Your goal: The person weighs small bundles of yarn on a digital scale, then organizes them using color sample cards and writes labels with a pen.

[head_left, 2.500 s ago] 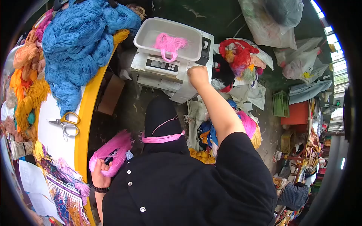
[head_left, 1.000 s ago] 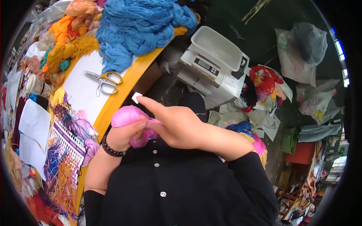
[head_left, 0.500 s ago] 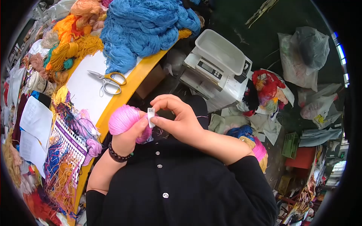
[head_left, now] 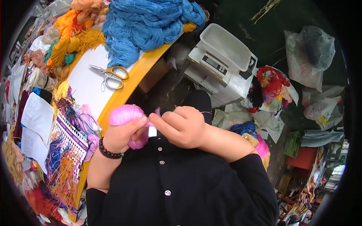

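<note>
Presently, the point of activity lies between the two hands, where the fingertips nearly meet at a small white tag [head_left: 152, 131]. The left hand [head_left: 120, 135] is mostly closed, thumb pressed along the near side of a pink skein [head_left: 127, 114], whose rounded end bulges out past the thumb; part of it hangs below the fingers. The right hand [head_left: 184, 127] is curled, its index finger reaching toward the left thumb; it appears to pinch pink thread, a short tuft [head_left: 157, 112] of which stands just beyond that finger. The thumb of this hand is hidden, so the exact grip cannot be confirmed. The tag hangs beside the skein, just below the meeting fingertips; whether it is tied on cannot be determined. In my judgement, this arrangement makes the left hand the support and leaves the finer work to the right, with loose thread liable to slip or tangle.

Ahead of the left hand, scissors [head_left: 117, 71] lie on the desk [head_left: 132, 88], with blue yarn [head_left: 145, 28] further beyond. Outward of the same hand is a thread sample card [head_left: 71, 132]. Ahead of the right hand, well apart from it, stands a scale [head_left: 211, 62] with a white tray [head_left: 226, 45].
</note>
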